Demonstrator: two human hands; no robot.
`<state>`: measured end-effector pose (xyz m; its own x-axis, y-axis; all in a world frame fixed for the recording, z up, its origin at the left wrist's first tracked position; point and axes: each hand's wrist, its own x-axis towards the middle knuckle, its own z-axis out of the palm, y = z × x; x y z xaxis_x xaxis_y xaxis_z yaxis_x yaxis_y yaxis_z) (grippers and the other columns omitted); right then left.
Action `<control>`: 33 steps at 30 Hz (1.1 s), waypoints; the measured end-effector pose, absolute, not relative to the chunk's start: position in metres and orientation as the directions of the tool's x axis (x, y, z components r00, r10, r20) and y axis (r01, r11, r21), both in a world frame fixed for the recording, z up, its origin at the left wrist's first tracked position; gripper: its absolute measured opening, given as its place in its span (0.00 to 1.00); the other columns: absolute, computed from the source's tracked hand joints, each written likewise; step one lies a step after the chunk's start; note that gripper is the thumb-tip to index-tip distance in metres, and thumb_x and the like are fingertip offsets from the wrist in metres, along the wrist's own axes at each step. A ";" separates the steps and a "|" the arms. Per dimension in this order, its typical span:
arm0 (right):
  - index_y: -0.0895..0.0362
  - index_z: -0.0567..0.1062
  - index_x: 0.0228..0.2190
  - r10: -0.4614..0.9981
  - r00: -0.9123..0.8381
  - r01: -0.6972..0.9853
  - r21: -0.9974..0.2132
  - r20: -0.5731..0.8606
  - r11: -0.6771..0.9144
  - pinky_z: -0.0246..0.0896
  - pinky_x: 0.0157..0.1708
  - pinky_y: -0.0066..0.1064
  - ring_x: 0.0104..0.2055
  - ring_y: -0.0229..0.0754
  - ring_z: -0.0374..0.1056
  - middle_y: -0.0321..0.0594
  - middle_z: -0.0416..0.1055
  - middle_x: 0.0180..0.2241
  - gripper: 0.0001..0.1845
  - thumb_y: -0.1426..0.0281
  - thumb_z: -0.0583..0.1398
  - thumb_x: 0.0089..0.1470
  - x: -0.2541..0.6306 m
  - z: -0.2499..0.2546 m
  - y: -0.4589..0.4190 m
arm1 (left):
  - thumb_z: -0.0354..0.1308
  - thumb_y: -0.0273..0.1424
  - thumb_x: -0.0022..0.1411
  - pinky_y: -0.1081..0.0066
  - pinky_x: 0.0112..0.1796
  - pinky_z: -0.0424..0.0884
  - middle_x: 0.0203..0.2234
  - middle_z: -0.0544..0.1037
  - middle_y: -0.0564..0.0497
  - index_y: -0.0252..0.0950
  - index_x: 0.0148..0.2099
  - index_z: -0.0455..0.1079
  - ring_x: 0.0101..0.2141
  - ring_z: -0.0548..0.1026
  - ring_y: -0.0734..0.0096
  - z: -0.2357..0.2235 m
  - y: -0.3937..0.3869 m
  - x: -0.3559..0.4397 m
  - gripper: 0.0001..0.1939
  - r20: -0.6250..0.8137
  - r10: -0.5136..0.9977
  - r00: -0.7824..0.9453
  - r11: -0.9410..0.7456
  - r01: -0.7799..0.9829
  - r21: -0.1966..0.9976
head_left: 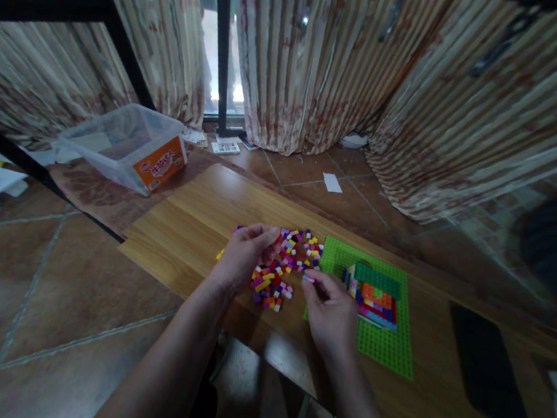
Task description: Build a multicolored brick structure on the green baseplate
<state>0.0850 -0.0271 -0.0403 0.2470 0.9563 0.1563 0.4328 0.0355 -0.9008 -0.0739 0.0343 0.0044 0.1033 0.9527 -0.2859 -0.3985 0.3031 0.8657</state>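
My right hand [333,309] pinches a small pale toy brick [308,278] between thumb and fingertips, just left of the green baseplate [385,354]. Over the pile of loose toy bricks [270,285] hovers my left hand [246,252], thumb and fingers drawn together. Something reddish shows at its fingertips, but I cannot make out whether it is held or lies behind. The bricks are pink, yellow, purple, red, orange and white. On the baseplate stands a layered brick build [374,297] with green, orange, red, blue and white parts, close to my right hand.
A dark flat rectangular object [489,367] lies on the right of the wooden table [187,215]. Beyond the table's left end, a clear plastic bin [119,144] with an orange label sits on the floor. Striped curtains [315,65] hang behind, and a white paper [332,182] lies on the tiles.
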 end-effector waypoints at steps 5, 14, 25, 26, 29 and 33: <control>0.57 0.79 0.38 0.958 0.150 0.685 -0.725 0.246 0.079 0.68 0.37 0.37 0.35 0.44 0.72 0.44 0.75 0.35 0.13 0.67 0.58 0.54 0.086 -0.045 -0.026 | 0.65 0.31 0.49 0.81 0.22 0.61 0.19 0.72 0.55 0.31 0.32 0.73 0.19 0.66 0.83 0.008 0.036 -0.085 0.09 -0.358 0.934 -0.004 0.305 -0.518 0.799; 0.56 0.79 0.35 0.925 0.123 0.692 -0.699 0.360 0.180 0.66 0.40 0.35 0.39 0.43 0.71 0.42 0.75 0.36 0.10 0.68 0.57 0.58 0.077 -0.036 -0.029 | 0.60 0.31 0.53 0.81 0.22 0.60 0.20 0.71 0.55 0.33 0.31 0.71 0.19 0.65 0.82 0.012 0.039 -0.094 0.06 -0.360 0.931 -0.062 0.283 -0.502 0.817; 0.55 0.79 0.36 0.978 -0.107 0.731 -0.652 0.177 0.198 0.65 0.40 0.34 0.39 0.43 0.72 0.41 0.75 0.37 0.10 0.71 0.56 0.59 0.083 -0.039 -0.036 | 0.53 0.33 0.60 0.77 0.27 0.60 0.22 0.73 0.54 0.33 0.32 0.76 0.25 0.67 0.76 -0.012 0.038 -0.099 0.12 -0.024 0.976 0.214 -0.056 0.359 0.932; 0.55 0.79 0.37 0.980 -0.119 0.739 -0.644 0.159 0.195 0.65 0.40 0.35 0.39 0.43 0.72 0.41 0.75 0.38 0.11 0.72 0.56 0.59 0.084 -0.039 -0.036 | 0.53 0.32 0.61 0.76 0.28 0.61 0.23 0.75 0.54 0.33 0.33 0.77 0.26 0.69 0.74 -0.011 0.036 -0.098 0.12 -0.023 0.973 0.230 -0.082 0.435 0.897; 0.56 0.78 0.37 0.983 -0.126 0.764 -0.620 0.132 0.181 0.65 0.40 0.35 0.39 0.44 0.72 0.43 0.74 0.38 0.12 0.72 0.54 0.60 0.084 -0.039 -0.035 | 0.52 0.30 0.61 0.75 0.29 0.62 0.26 0.78 0.51 0.35 0.36 0.79 0.28 0.72 0.72 -0.007 0.034 -0.093 0.13 -0.051 0.973 0.226 -0.102 0.616 0.781; 0.57 0.78 0.34 0.981 -0.102 0.802 -0.569 0.165 0.179 0.64 0.38 0.35 0.38 0.44 0.71 0.44 0.74 0.36 0.11 0.72 0.54 0.60 0.083 -0.042 -0.033 | 0.53 0.33 0.63 0.73 0.29 0.62 0.28 0.80 0.49 0.38 0.38 0.80 0.29 0.74 0.69 -0.006 0.033 -0.089 0.14 -0.086 0.973 0.214 -0.099 0.723 0.684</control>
